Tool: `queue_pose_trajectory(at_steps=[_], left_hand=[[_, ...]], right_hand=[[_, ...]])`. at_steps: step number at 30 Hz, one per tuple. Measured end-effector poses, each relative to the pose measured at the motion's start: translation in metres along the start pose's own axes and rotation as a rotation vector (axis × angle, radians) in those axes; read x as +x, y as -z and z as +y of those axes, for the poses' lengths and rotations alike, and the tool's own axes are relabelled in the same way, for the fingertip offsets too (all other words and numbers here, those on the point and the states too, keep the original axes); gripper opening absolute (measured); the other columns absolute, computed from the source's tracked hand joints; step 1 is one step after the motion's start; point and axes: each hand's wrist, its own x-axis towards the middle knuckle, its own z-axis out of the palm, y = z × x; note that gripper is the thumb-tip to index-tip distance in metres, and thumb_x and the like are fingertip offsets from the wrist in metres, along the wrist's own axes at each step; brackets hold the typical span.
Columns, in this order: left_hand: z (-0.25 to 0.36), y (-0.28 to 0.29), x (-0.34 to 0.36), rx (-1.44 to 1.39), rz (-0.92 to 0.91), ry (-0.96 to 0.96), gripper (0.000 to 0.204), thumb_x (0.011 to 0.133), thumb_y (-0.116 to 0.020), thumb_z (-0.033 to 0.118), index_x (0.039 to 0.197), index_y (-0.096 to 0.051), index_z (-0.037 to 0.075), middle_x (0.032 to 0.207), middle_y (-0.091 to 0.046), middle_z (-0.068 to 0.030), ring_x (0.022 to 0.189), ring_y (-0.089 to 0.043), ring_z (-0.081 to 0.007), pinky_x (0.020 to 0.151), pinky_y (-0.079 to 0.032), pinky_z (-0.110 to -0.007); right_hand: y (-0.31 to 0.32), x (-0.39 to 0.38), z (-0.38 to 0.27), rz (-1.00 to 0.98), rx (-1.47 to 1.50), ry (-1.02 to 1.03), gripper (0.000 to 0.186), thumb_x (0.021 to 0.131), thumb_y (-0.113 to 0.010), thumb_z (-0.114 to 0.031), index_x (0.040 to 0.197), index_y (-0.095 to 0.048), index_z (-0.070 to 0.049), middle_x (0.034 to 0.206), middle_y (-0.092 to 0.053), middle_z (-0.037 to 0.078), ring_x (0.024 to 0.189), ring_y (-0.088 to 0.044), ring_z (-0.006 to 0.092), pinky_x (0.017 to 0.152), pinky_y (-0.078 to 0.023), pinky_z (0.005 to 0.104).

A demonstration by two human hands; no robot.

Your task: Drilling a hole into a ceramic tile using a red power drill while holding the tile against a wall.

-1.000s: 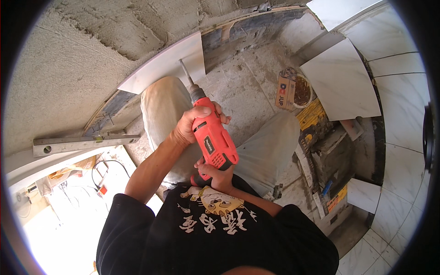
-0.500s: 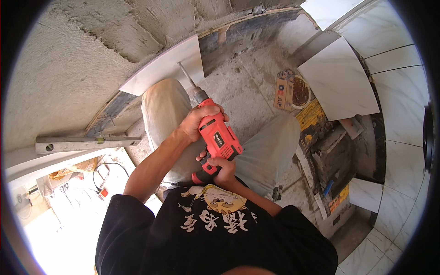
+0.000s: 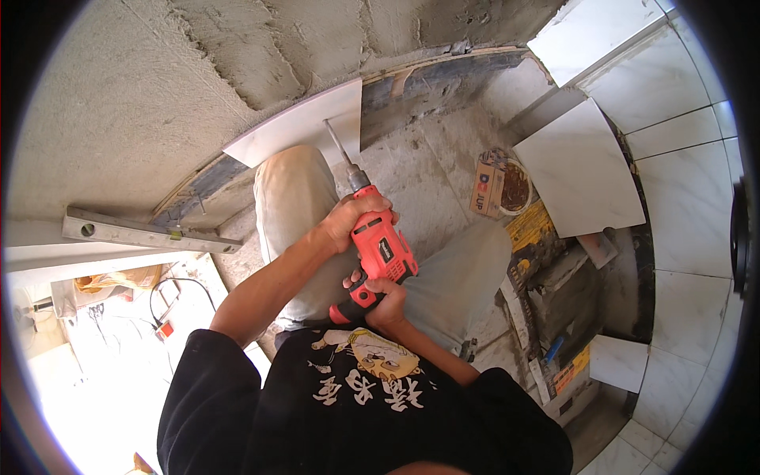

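Head view: drill (image 3: 380,247) within both hands' fingers (image 3: 366,212).

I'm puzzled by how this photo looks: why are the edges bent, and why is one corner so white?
Head view: the fisheye lens bows straight lines like the spirit level near the dark round rim; the lower-left floor is blown out by glare; the red drill and both hands stay sharp.

Both hands (image 3: 372,253) clenched, forearms raised

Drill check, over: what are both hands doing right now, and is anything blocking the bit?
Left hand clamped over red drill body. Right hand on its grip. Bit tip at white tile against the wall. Nothing in the way.
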Motion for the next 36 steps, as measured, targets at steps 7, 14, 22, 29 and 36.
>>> queue_pose_trajectory(at_steps=[7,14,22,29,36], left_hand=[[0.000,0.001,0.001,-0.051,-0.008,-0.013,0.032,0.084,-0.071,0.026,0.102,-0.064,0.000,0.097,-0.071,-0.0161,0.088,-0.068,-0.0256,0.083,-0.058,-0.039],[0.000,0.007,0.002,-0.035,-0.076,-0.023,0.032,0.085,-0.069,0.026,0.104,-0.063,0.001,0.098,-0.071,-0.0162,0.088,-0.069,-0.0258,0.085,-0.057,-0.039],[0.002,0.011,-0.004,-0.165,-0.166,-0.004,0.036,0.081,-0.072,0.027,0.105,-0.062,0.003,0.100,-0.071,-0.0169,0.090,-0.069,-0.0263,0.085,-0.058,-0.040],[0.003,0.012,-0.005,-0.180,-0.188,0.007,0.037,0.081,-0.070,0.030,0.105,-0.062,0.004,0.100,-0.071,-0.0171,0.090,-0.069,-0.0271,0.085,-0.057,-0.040],[0.000,0.018,-0.003,-0.249,-0.287,-0.051,0.036,0.081,-0.069,0.030,0.105,-0.063,0.004,0.101,-0.070,-0.0174,0.093,-0.068,-0.0283,0.086,-0.057,-0.042]], right_hand=[[-0.006,0.000,-0.001,-0.009,-0.003,0.085,0.039,0.068,-0.057,-0.005,0.106,-0.056,0.004,0.081,-0.062,0.014,0.077,-0.064,0.0303,0.078,-0.052,0.0403],[-0.011,-0.004,-0.002,0.022,-0.069,0.110,0.037,0.068,-0.058,-0.004,0.104,-0.057,0.003,0.082,-0.063,0.013,0.076,-0.064,0.0290,0.076,-0.053,0.0390],[-0.028,-0.012,-0.003,0.082,-0.224,0.143,0.039,0.068,-0.057,0.000,0.107,-0.057,0.003,0.082,-0.063,0.014,0.076,-0.065,0.0294,0.076,-0.054,0.0402],[-0.041,-0.017,-0.005,0.087,-0.223,0.187,0.028,0.072,-0.064,0.006,0.099,-0.058,0.003,0.079,-0.065,0.011,0.069,-0.066,0.0222,0.062,-0.053,0.0315],[-0.051,-0.021,0.000,0.113,-0.321,0.245,0.019,0.075,-0.067,0.008,0.092,-0.062,0.002,0.077,-0.066,0.008,0.064,-0.062,0.0139,0.059,-0.049,0.0262]])
